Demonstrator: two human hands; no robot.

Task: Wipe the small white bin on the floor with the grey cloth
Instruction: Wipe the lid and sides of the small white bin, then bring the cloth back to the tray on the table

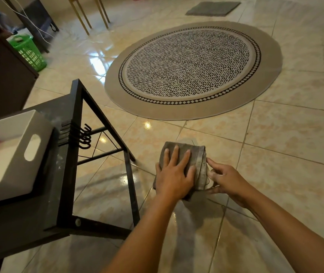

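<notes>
Pressing your left hand flat with fingers spread, you cover the grey cloth draped over the small white bin; that hand is open on the fabric, not closed round it. Your right hand pinches the bin's rim at about 3 o'clock from the cloth, thumb and fingers gripping its edge. Only a sliver of the bin shows beneath the fabric, standing on the glossy tiled floor. A black metal table stands at 9 o'clock, carrying a white handled tray. The round patterned rug lies at 12 o'clock, well apart.
</notes>
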